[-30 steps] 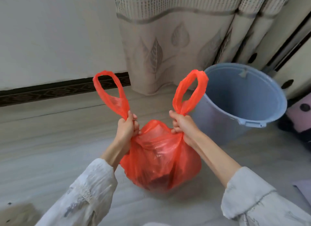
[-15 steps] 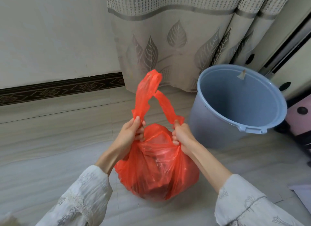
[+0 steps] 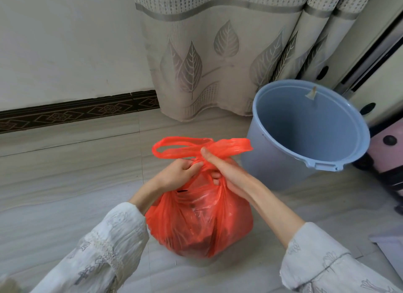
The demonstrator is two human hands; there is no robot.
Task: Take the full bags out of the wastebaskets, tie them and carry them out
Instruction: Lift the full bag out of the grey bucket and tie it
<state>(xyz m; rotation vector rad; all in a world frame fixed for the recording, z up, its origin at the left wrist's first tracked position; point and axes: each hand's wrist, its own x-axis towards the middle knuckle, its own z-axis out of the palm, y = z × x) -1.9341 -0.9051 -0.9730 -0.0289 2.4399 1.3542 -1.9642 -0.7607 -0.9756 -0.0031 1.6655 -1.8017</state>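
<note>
Both hands meet at the neck of a bulging, translucent red plastic bag (image 3: 198, 223) that sits on the pale tiled floor (image 3: 65, 183), out of the bucket and not yet knotted. The left hand (image 3: 174, 176) has its fingers curled around the gathered plastic at the base of one handle loop, gripping it from the left. The right hand (image 3: 220, 168) crosses over from the right, its thumb extended upward and pressing against the crossed handle loops (image 3: 196, 148), while its lower fingers curl under the twisted plastic; exactly how those fingers pinch is partly hidden by the bag. The two loops lie flattened and overlapping, pointing away from the person. Dark contents show dimly through the bag's lower half.

A beige curtain with a grey leaf pattern (image 3: 218, 52) hangs behind, its hem reaching the floor, beside a plain white wall (image 3: 65, 42) with a dark patterned skirting board (image 3: 76, 111). Just right of the bag stands a round light-blue plastic bucket (image 3: 272, 162), unlined and open-topped, near but apart from the bag. White embroidered sleeves (image 3: 104, 249) cover both forearms. At the far right edge, a pink object with black dots (image 3: 386, 148) is partly cut off.
</note>
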